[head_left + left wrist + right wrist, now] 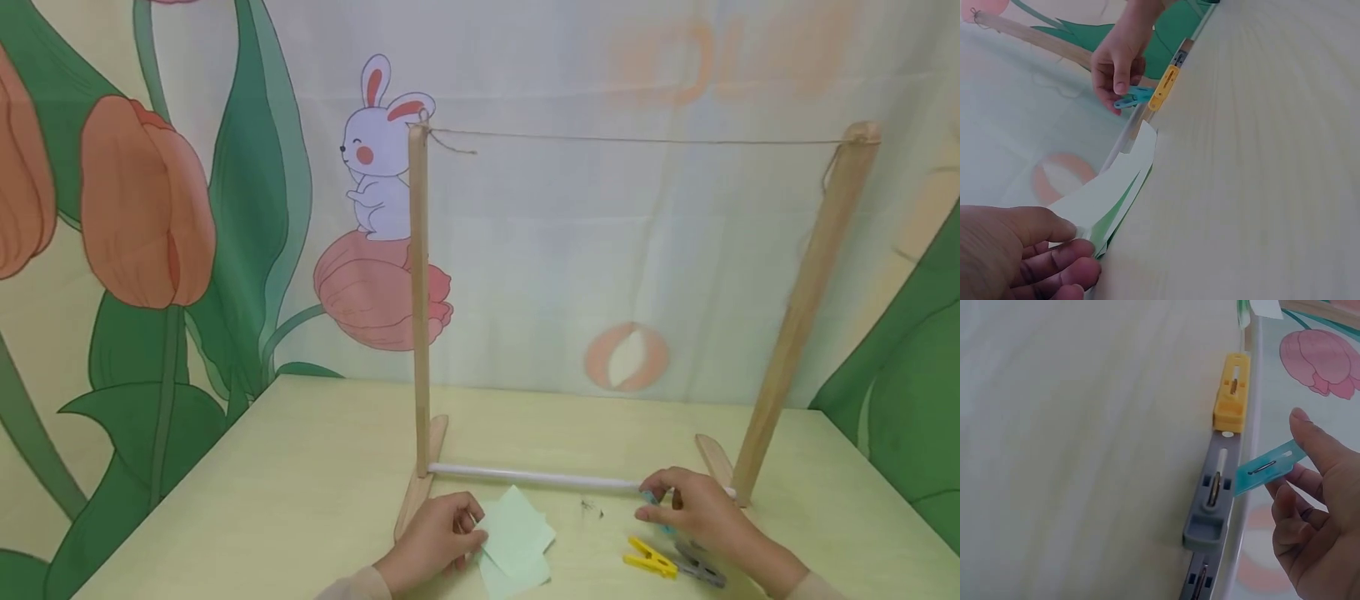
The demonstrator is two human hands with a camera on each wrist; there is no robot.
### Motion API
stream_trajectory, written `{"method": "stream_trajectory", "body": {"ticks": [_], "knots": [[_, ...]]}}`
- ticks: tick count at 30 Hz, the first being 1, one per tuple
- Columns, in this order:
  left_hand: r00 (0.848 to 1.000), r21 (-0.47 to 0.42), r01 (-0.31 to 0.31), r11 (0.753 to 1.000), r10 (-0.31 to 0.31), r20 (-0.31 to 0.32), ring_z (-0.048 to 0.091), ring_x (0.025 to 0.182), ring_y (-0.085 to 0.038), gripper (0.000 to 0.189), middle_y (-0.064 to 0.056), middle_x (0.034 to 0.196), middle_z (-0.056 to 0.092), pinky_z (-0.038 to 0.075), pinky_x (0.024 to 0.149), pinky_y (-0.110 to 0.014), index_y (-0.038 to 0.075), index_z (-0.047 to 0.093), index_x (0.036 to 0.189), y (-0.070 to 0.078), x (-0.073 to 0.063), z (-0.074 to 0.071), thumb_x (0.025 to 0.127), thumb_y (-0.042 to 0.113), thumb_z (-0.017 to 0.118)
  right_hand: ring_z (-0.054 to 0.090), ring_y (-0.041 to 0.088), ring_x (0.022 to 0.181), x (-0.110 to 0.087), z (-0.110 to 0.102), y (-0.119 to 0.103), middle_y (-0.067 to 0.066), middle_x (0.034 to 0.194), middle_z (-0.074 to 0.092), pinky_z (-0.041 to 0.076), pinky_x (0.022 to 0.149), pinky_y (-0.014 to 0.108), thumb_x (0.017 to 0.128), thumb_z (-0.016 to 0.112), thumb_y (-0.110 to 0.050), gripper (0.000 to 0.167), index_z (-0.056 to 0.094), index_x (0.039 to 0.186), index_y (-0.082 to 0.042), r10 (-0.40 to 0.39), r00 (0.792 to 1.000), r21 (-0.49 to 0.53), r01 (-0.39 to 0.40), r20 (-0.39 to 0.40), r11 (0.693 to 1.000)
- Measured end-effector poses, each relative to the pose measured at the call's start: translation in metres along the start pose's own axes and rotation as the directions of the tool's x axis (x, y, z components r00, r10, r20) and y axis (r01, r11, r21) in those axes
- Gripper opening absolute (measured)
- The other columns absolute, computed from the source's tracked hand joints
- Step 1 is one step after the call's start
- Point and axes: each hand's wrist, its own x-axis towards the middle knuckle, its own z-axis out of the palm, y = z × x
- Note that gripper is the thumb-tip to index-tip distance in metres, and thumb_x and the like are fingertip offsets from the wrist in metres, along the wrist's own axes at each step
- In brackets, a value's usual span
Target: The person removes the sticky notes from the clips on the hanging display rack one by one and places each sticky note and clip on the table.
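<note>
My left hand (438, 532) pinches the edge of a pale green paper square (516, 527) between thumb and fingers. Another green sheet (517, 581) lies partly beneath it on the table. In the left wrist view the pinched paper (1113, 178) is bent and slightly lifted near the fingertips. On the right side, my right hand (701, 508) holds a blue clothespin (1269, 467) by one end, between thumb and fingers. Just below that hand, a yellow clothespin (651, 558) and grey clothespins (1207, 500) lie on the table.
A wooden stand rises behind the hands, with a left post (420, 308), a right post (806, 317) and a white rod (536, 477) low between them. Thin string (637, 140) runs between the post tops. A printed curtain (525, 275) hangs behind the table (247, 500).
</note>
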Motion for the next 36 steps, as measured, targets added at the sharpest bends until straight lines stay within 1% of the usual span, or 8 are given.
{"method": "stream_trajectory", "body": {"ticks": [4, 7, 12, 18, 23, 26, 32, 36], "knots": [[0.999, 0.034, -0.017, 0.999, 0.018, -0.03, 0.052, 0.046, -0.002, 0.008, 0.001, 0.073, 0.062, 0.044, 0.04, -0.015, 0.005, 0.061, 0.087, -0.0008, -0.0002, -0.0006, 0.085, 0.007, 0.069, 0.042, 0.0, 0.058, 0.0018, 0.0038, 0.0008, -0.003, 0.084, 0.062, 0.041, 0.053, 0.019, 0.082, 0.073, -0.036, 0.034, 0.069, 0.099, -0.007, 0.002, 1.0, -0.04, -0.002, 0.018, 0.999], [0.999, 0.047, -0.014, 0.999, 0.016, -0.036, 0.051, 0.047, -0.002, 0.008, 0.001, 0.073, 0.061, 0.044, 0.041, -0.014, 0.005, 0.061, 0.086, -0.0014, 0.0001, -0.0004, 0.085, 0.007, 0.069, 0.043, 0.001, 0.06, 0.003, 0.0067, 0.001, -0.005, 0.083, 0.062, 0.042, 0.055, 0.019, 0.081, 0.074, -0.037, 0.033, 0.069, 0.097, -0.008, 0.027, 0.999, -0.072, -0.025, 0.025, 0.997], [0.999, 0.052, 0.001, 0.999, 0.001, -0.047, 0.048, 0.046, -0.001, 0.011, 0.002, 0.072, 0.056, 0.043, 0.042, -0.013, 0.003, 0.06, 0.089, -0.0022, 0.0004, 0.0001, 0.084, 0.006, 0.069, 0.048, 0.001, 0.065, 0.0043, 0.0101, 0.0003, -0.008, 0.08, 0.062, 0.044, 0.059, 0.019, 0.08, 0.074, -0.039, 0.031, 0.069, 0.093, -0.011, 0.073, 0.997, -0.124, -0.068, 0.035, 0.99], [0.999, 0.069, 0.015, 0.997, -0.011, -0.051, 0.048, 0.045, -0.001, 0.013, 0.003, 0.071, 0.055, 0.043, 0.042, -0.013, 0.003, 0.061, 0.092, -0.001, 0.0003, 0.0, 0.083, 0.005, 0.07, 0.056, 0.006, 0.074, 0.0056, 0.0102, -0.0021, -0.006, 0.083, 0.064, 0.048, 0.064, 0.022, 0.078, 0.076, -0.037, 0.033, 0.069, 0.096, -0.01, 0.13, 0.99, -0.128, -0.121, 0.062, 0.984], [0.999, 0.08, 0.013, 0.997, -0.009, -0.046, 0.048, 0.045, -0.002, 0.011, 0.004, 0.071, 0.056, 0.043, 0.043, -0.013, 0.004, 0.061, 0.092, -0.0002, 0.0013, 0.0002, 0.084, 0.006, 0.069, 0.057, 0.01, 0.078, 0.0061, 0.0094, -0.0028, -0.004, 0.084, 0.064, 0.049, 0.066, 0.025, 0.076, 0.079, -0.032, 0.033, 0.07, 0.098, -0.009, 0.157, 0.984, -0.132, -0.145, 0.087, 0.981], [0.999, 0.083, 0.016, 0.996, -0.012, -0.047, 0.049, 0.046, -0.002, 0.011, 0.004, 0.072, 0.057, 0.043, 0.043, -0.013, 0.004, 0.061, 0.092, -0.001, 0.001, 0.0001, 0.084, 0.006, 0.069, 0.057, 0.01, 0.078, 0.0061, 0.0091, -0.0027, -0.005, 0.084, 0.063, 0.05, 0.067, 0.025, 0.077, 0.078, -0.032, 0.033, 0.069, 0.099, -0.009, 0.149, 0.983, -0.131, -0.135, 0.107, 0.982], [0.998, 0.083, 0.027, 0.996, -0.022, -0.054, 0.049, 0.047, -0.002, 0.011, 0.002, 0.072, 0.057, 0.043, 0.044, -0.014, 0.003, 0.061, 0.092, -0.0022, -0.0007, -0.0015, 0.084, 0.005, 0.069, 0.058, 0.01, 0.08, 0.0065, 0.0088, -0.0027, -0.005, 0.085, 0.065, 0.051, 0.068, 0.026, 0.077, 0.078, -0.032, 0.034, 0.069, 0.1, -0.009, 0.097, 0.988, -0.147, -0.078, 0.123, 0.986], [0.998, 0.083, 0.036, 0.996, -0.031, -0.058, 0.049, 0.047, -0.003, 0.011, 0.002, 0.072, 0.058, 0.044, 0.044, -0.014, 0.003, 0.061, 0.092, -0.0025, -0.0029, -0.0029, 0.084, 0.005, 0.069, 0.058, 0.01, 0.08, 0.0069, 0.0092, -0.0049, -0.005, 0.086, 0.064, 0.051, 0.068, 0.025, 0.078, 0.078, -0.031, 0.033, 0.069, 0.1, -0.008, 0.098, 0.987, -0.148, -0.079, 0.129, 0.986]]}}
